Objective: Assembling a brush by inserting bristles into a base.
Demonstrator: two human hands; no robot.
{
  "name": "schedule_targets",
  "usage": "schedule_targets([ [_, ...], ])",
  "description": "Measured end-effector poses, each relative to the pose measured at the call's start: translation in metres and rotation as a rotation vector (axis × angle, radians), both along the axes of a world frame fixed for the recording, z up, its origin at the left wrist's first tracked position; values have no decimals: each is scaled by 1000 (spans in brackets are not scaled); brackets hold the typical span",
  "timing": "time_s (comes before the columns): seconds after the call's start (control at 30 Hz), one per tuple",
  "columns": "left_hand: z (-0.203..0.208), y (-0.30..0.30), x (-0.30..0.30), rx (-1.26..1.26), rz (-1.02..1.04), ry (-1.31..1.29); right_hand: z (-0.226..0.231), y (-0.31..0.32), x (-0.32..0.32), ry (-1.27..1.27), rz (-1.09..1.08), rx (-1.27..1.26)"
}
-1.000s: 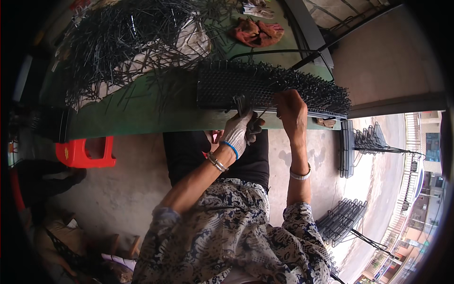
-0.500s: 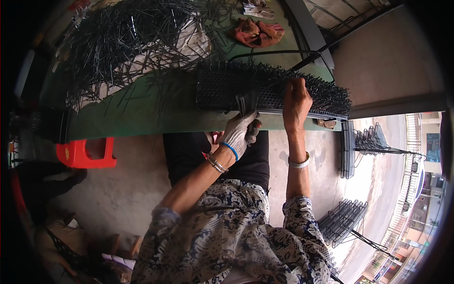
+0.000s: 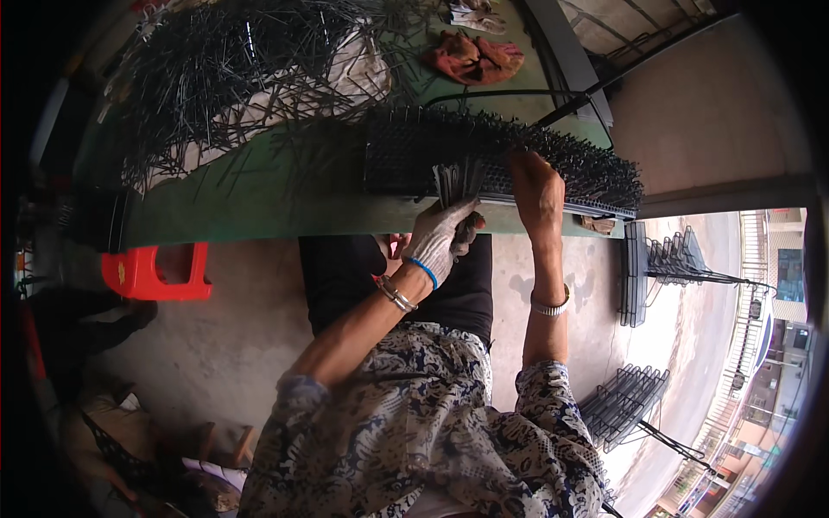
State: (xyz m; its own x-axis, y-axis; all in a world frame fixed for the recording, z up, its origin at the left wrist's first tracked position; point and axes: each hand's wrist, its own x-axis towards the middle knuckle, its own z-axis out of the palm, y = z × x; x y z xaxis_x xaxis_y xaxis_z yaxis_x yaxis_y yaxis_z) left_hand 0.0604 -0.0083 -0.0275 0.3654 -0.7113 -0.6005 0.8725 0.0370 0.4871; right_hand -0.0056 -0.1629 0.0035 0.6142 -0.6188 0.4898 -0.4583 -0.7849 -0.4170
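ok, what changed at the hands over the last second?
The right hand moved away from the body and rightward over the perforated black block, then back left a little; whether it holds a rod is too dark to tell. The bundle of black rods in the left hand shows more fanned out.

Unchanged: left hand's grip, rod pile, reddish cloth, red stool.

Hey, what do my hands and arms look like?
Your left hand wears a pale, dark-stained glove, blue band and silvery bracelet. Your right hand is bare, with a pale wristband. Both sleeves are patterned dark blue and whitish.
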Motion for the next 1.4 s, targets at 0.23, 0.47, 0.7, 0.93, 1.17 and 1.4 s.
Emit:
schedule_targets([
  [0.23,-3,-1,-6,-3,-13,-16,6,12,-16,-90,354,977],
  [0.47,-10,-5,-1,13,-8,45,13,8,-15,-325,19,460],
  [0.7,-13,-4,-2,22,9,61,-3,-8,-5,-314,-33,0],
  [0.93,-11,-3,-2,-7,-4,44,2,-3,-2,-141,-60,-68],
  [1.17,-2,-1,-7,-31,-14,2,14,-13,0,-33,-19,-8],
  [1.4,7,2,-9,-35,-43,-55,2,-6,-11,81,-4,-69],
])
